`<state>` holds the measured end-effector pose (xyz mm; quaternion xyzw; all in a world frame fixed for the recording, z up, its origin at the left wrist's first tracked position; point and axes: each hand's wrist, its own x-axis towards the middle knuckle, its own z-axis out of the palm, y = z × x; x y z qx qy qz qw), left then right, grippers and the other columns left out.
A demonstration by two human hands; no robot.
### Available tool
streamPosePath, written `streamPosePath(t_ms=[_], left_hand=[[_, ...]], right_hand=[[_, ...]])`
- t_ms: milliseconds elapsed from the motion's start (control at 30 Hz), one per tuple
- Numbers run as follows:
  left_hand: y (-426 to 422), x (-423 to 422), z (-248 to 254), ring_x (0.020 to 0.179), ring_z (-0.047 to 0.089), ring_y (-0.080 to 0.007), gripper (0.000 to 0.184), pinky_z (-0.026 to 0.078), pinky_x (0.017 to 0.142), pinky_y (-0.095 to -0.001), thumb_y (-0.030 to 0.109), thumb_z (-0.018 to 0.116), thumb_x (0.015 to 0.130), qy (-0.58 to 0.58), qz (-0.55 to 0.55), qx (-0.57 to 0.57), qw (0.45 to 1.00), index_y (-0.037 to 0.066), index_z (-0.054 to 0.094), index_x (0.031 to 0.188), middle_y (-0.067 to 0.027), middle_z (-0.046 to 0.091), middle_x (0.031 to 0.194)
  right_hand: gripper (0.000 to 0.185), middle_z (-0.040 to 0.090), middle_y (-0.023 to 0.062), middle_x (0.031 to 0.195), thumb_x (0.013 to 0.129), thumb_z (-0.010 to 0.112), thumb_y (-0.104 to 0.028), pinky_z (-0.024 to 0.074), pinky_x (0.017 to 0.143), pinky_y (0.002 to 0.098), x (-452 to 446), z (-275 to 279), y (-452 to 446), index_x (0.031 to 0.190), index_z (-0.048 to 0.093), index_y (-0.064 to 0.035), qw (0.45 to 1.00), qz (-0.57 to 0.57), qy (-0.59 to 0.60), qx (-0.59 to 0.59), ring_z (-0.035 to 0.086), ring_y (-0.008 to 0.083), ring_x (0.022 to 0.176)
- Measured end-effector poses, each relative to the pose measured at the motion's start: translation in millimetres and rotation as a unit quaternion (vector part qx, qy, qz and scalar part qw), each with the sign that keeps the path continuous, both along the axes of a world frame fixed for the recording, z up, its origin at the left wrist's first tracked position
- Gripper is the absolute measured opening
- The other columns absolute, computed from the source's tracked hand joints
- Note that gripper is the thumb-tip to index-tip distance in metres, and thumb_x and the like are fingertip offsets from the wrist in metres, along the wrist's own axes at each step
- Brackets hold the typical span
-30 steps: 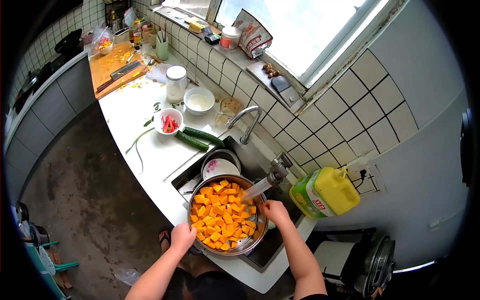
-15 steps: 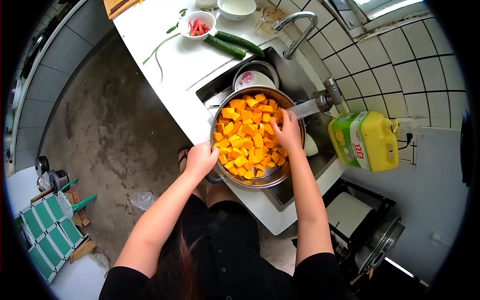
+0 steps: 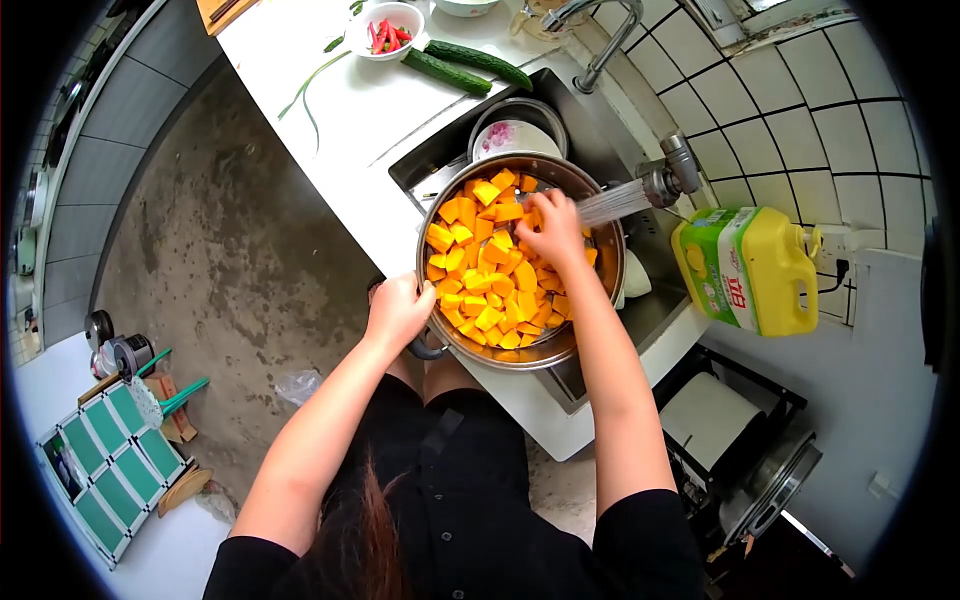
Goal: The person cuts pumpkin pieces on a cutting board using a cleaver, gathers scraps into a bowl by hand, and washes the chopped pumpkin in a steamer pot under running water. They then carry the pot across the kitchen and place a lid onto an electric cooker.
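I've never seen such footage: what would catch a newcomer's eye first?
Probably the orange chunks in the metal pot at the sink, right hand over them, left hand at the pot. Next, the yellow jug on the right, then red peppers in a white bowl near the top.

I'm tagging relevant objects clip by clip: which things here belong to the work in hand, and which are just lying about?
In use:
- orange chunks, right hand among them
- metal pot, left hand at its rim
- running tap

Apparently just lying about:
- cucumbers
- red peppers in a white bowl
- yellow jug
- plastic bag on the floor
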<state>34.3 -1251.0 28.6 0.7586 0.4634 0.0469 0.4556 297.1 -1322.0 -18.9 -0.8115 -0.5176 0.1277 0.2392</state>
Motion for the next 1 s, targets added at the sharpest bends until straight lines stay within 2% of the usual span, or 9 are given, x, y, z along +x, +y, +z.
streamPosePath(t_ms=[133, 300, 467, 600, 700, 733, 867, 967, 1000], left_hand=[[3.4, 1.9, -4.5, 0.069, 0.058, -0.0399, 0.031, 0.047, 0.062, -0.0433, 0.024, 0.052, 0.078, 0.007, -0.012, 0.010, 1.000, -0.006, 0.057, 0.072, -0.0256, 0.056, 0.069], [5.2, 6.5, -4.0, 0.069, 0.058, -0.0405, 0.031, 0.047, 0.062, -0.0438, 0.025, 0.052, 0.078, 0.023, -0.018, 0.015, 0.999, -0.006, 0.056, 0.073, -0.0246, 0.057, 0.069], [4.5, 3.5, -4.5, 0.068, 0.058, -0.0406, 0.032, 0.047, 0.062, -0.0436, 0.025, 0.052, 0.078, 0.012, -0.019, 0.010, 1.000, -0.006, 0.056, 0.074, -0.0256, 0.056, 0.069], [5.8, 0.9, -6.6, 0.067, 0.058, -0.0403, 0.031, 0.047, 0.061, -0.0434, 0.024, 0.052, 0.078, 0.018, -0.024, 0.018, 0.999, -0.007, 0.057, 0.074, -0.0262, 0.056, 0.068], [5.7, 2.2, -3.6, 0.067, 0.058, -0.0401, 0.031, 0.047, 0.060, -0.0435, 0.023, 0.052, 0.078, 0.005, -0.021, 0.008, 1.000, -0.007, 0.056, 0.073, -0.0262, 0.056, 0.068], [6.0, 2.5, -4.2, 0.067, 0.058, -0.0402, 0.031, 0.047, 0.060, -0.0435, 0.023, 0.052, 0.078, 0.006, -0.022, 0.008, 1.000, -0.007, 0.056, 0.073, -0.0262, 0.056, 0.068], [6.4, 2.3, -4.3, 0.067, 0.058, -0.0402, 0.030, 0.047, 0.060, -0.0434, 0.023, 0.052, 0.079, 0.007, -0.024, 0.016, 1.000, -0.007, 0.056, 0.074, -0.0261, 0.056, 0.068], [6.3, 1.4, -5.2, 0.066, 0.058, -0.0404, 0.030, 0.047, 0.059, -0.0432, 0.023, 0.052, 0.079, -0.001, -0.021, 0.014, 1.000, -0.007, 0.056, 0.074, -0.0262, 0.056, 0.068], [6.3, 1.2, -5.3, 0.066, 0.058, -0.0404, 0.030, 0.047, 0.059, -0.0431, 0.022, 0.052, 0.079, -0.004, -0.020, 0.012, 1.000, -0.007, 0.056, 0.074, -0.0263, 0.056, 0.067]], right_hand=[[0.029, 0.056, 0.0125, 0.095, 0.069, 0.070, -0.023, 0.0469, 0.077, 0.0343, 23.5, -6.5, -9.2, 0.093, 0.061, -0.0087, 0.997, -0.029, 0.057, 0.048, 0.057, 0.0298, 0.086], [0.026, 0.061, 0.0015, 0.094, 0.080, 0.062, -0.021, 0.0447, 0.074, 0.0263, 41.1, -0.7, -16.3, 0.101, 0.064, -0.0047, 0.908, -0.126, 0.399, 0.016, 0.057, 0.0144, 0.083], [0.035, 0.057, 0.0102, 0.100, 0.087, 0.048, -0.034, 0.0448, 0.081, 0.0374, 48.6, 9.1, -19.4, 0.103, 0.060, -0.0051, 0.537, -0.211, 0.802, 0.158, 0.054, 0.0220, 0.091], [0.029, 0.050, 0.0143, 0.104, 0.087, 0.049, -0.034, 0.0442, 0.082, 0.0377, 46.0, 25.7, -15.7, 0.084, 0.054, -0.0065, 0.383, -0.152, 0.890, 0.196, 0.049, 0.0284, 0.095], [0.020, 0.049, 0.0129, 0.102, 0.084, 0.056, -0.027, 0.0443, 0.079, 0.0355, 53.8, 4.1, -17.0, 0.081, 0.050, -0.0080, 0.429, -0.110, 0.877, 0.188, 0.049, 0.0257, 0.091], [0.017, 0.052, 0.0105, 0.092, 0.083, 0.060, -0.023, 0.0463, 0.062, 0.0297, 57.5, -2.9, -17.4, 0.081, 0.051, -0.0086, 0.444, -0.106, 0.873, 0.170, 0.053, 0.0209, 0.073], [0.018, 0.053, 0.0045, 0.067, 0.088, 0.057, -0.027, 0.0308, 0.032, 0.0235, 40.0, 24.4, -11.5, 0.091, 0.049, -0.0115, 0.746, -0.224, 0.626, 0.044, 0.041, 0.0129, 0.036], [0.024, 0.055, 0.0052, 0.070, 0.088, 0.057, -0.030, 0.0288, 0.031, 0.0238, 43.1, 32.3, -7.7, 0.096, 0.047, -0.0099, 0.830, -0.249, 0.474, -0.154, 0.043, 0.0121, 0.035], [0.038, 0.058, 0.0108, 0.080, 0.083, 0.063, -0.033, 0.0442, 0.044, 0.0289, 41.4, 46.5, -5.6, 0.106, 0.047, -0.0065, 0.859, -0.233, 0.412, -0.196, 0.058, 0.0200, 0.054]])
